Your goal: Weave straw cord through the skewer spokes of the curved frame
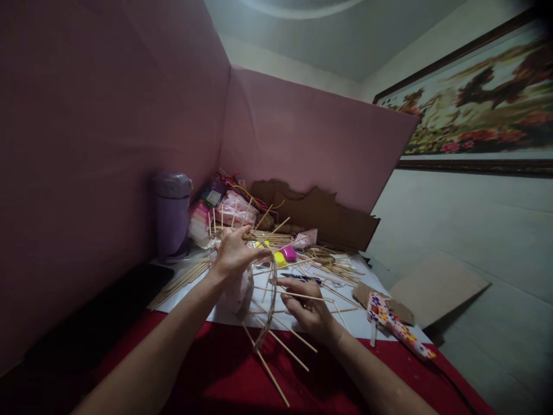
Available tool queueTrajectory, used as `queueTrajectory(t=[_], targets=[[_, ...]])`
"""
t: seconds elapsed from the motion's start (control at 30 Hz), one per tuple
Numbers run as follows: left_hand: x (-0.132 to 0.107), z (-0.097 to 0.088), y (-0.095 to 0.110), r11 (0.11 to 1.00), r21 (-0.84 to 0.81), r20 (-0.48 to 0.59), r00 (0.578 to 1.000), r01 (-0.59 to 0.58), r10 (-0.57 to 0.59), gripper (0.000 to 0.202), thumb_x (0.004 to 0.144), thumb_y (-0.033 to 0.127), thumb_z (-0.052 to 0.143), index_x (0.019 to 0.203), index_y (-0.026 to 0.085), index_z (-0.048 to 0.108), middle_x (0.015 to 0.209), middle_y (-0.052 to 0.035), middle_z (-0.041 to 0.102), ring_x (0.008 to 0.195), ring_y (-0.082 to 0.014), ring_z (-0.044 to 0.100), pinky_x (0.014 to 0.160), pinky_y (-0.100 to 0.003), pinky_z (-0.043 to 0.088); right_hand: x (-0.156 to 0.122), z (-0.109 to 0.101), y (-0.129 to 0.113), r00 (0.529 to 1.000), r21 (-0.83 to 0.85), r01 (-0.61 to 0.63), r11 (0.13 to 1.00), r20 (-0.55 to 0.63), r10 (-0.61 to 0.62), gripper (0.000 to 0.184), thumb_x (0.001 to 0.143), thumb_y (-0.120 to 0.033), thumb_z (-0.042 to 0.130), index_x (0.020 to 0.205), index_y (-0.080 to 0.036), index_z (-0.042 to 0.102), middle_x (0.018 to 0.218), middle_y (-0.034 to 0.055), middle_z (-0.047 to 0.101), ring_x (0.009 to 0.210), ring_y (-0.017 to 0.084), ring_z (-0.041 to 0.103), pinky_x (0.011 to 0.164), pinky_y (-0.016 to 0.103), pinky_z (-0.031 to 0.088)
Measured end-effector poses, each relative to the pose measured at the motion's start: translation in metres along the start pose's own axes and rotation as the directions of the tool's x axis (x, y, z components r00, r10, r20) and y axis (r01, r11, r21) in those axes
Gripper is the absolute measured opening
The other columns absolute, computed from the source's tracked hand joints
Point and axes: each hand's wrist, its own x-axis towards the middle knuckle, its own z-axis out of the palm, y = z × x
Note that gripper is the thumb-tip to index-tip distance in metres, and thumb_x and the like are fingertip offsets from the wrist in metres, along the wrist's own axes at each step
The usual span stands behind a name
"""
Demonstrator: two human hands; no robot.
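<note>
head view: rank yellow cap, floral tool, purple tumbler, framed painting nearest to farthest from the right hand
From the right hand, which pinches a stick:
1. yellow cap, just beyond it
2. floral tool, to its right
3. purple tumbler, back left corner
4. framed painting, far right wall

One camera sits on the person's head. It looks forward and a little down, very near the left hand (pixel 233 253) and right hand (pixel 309 311) over the worktop (pixel 207 377). The view leans, with the pink wall (pixel 302 132) upper left.
</note>
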Motion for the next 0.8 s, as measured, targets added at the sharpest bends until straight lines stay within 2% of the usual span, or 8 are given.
queueTrajectory(t=[0.1, 0.23, 0.4, 0.5, 0.6, 0.67, 0.73, 0.8], targets=[[0.001, 0.001, -0.002, 1.0, 0.022, 0.021, 1.0, -0.002, 0.001, 0.075, 0.05, 0.045, 0.078, 0.115, 0.011, 0.06, 0.114, -0.0159, 0.058, 0.106, -0.0306, 0.054, 0.093, -0.044, 0.039, 0.001, -0.001, -0.001, 0.999, 0.051, -0.019, 0.999, 0.042, 0.017, 0.03, 0.083, -0.029, 0.048, 0.105, -0.014, 0.063, 0.049, -0.0044, 0.046, 0.047, 0.01, 0.04, 0.051, 0.024, 0.035], [0.004, 0.003, -0.005, 0.998, 0.063, 0.041, 0.999, -0.003, 0.0, 0.075, 0.052, 0.046, 0.077, 0.116, 0.011, 0.06, 0.114, -0.0154, 0.059, 0.105, -0.0301, 0.055, 0.092, -0.041, 0.039, 0.003, 0.0, -0.001, 0.999, 0.153, -0.039, 0.987, 0.025, 0.036, 0.03, 0.088, -0.033, 0.045, 0.098, -0.014, 0.066, 0.059, -0.0005, 0.051, 0.055, 0.011, 0.045, 0.056, 0.024, 0.037], [0.002, 0.003, -0.005, 0.98, 0.191, 0.055, 0.998, -0.054, 0.044, 0.074, 0.058, 0.051, 0.073, 0.12, 0.016, 0.057, 0.111, -0.0137, 0.059, 0.102, -0.0288, 0.055, 0.087, -0.04, 0.041, 0.004, 0.003, 0.004, 0.996, 0.238, -0.09, 0.967, 0.024, 0.087, 0.033, 0.09, -0.035, 0.043, 0.087, -0.014, 0.068, 0.052, -0.0031, 0.041, 0.049, 0.009, 0.038, 0.049, 0.022, 0.032], [-0.007, -0.001, 0.002, 0.899, 0.415, 0.049, 0.99, -0.139, 0.13, 0.064, 0.065, 0.056, 0.066, 0.118, 0.021, 0.058, 0.103, -0.0129, 0.062, 0.1, -0.0314, 0.053, 0.083, -0.044, 0.04, 0.005, 0.004, 0.007, 0.992, 0.267, -0.122, 0.956, 0.03, 0.118, 0.035, 0.09, -0.037, 0.043, 0.085, -0.013, 0.068, 0.05, -0.0041, 0.038, 0.047, 0.008, 0.035, 0.047, 0.022, 0.03], [-0.016, -0.005, 0.011, 0.808, 0.558, -0.029, 0.969, -0.188, 0.245, 0.041, 0.072, 0.049, 0.063, 0.101, 0.02, 0.066, 0.098, -0.0117, 0.063, 0.099, -0.0318, 0.051, 0.082, -0.044, 0.037, 0.006, 0.003, 0.008, 0.987, 0.283, -0.159, 0.946, 0.035, 0.156, 0.036, 0.09, -0.038, 0.044, 0.084, -0.012, 0.068, 0.05, -0.0042, 0.037, 0.047, 0.008, 0.034, 0.046, 0.021, 0.028], [-0.018, -0.006, 0.014, 0.854, 0.472, -0.002, 0.968, -0.22, 0.25, 0.023, 0.076, 0.038, 0.061, 0.086, 0.019, 0.067, 0.09, -0.0085, 0.065, 0.09, -0.026, 0.055, 0.078, -0.037, 0.04, 0.007, 0.002, 0.008, 0.982, 0.297, -0.186, 0.937, 0.031, 0.185, 0.036, 0.089, -0.038, 0.044, 0.085, -0.012, 0.068, 0.05, -0.0042, 0.037, 0.047, 0.008, 0.034, 0.046, 0.021, 0.028], [-0.017, -0.005, 0.013, 0.935, 0.266, 0.144, 0.968, -0.236, 0.203, 0.014, 0.076, 0.031, 0.061, 0.075, 0.019, 0.067, 0.077, -0.004, 0.066, 0.076, -0.0192, 0.058, 0.069, -0.03, 0.041, 0.008, 0.001, 0.007, 0.978, 0.307, -0.205, 0.929, 0.033, 0.205, 0.036, 0.089, -0.038, 0.045, 0.085, -0.011, 0.069, 0.05, -0.0042, 0.036, 0.048, 0.008, 0.033, 0.046, 0.021, 0.027], [-0.016, -0.002, 0.011, 0.974, 0.087, 0.277, 0.945, -0.207, 0.176, 0.009, 0.073, 0.027, 0.062, 0.07, 0.019, 0.066, 0.069, -0.0011, 0.065, 0.066, -0.0154, 0.058, 0.062, -0.026, 0.041, 0.009, 0.0, 0.007, 0.975, 0.313, -0.217, 0.925, 0.037, 0.217, 0.036, 0.088, -0.038, 0.046, 0.085, -0.011, 0.069, 0.05, -0.0042, 0.036, 0.048, 0.008, 0.032, 0.046, 0.021, 0.027]])
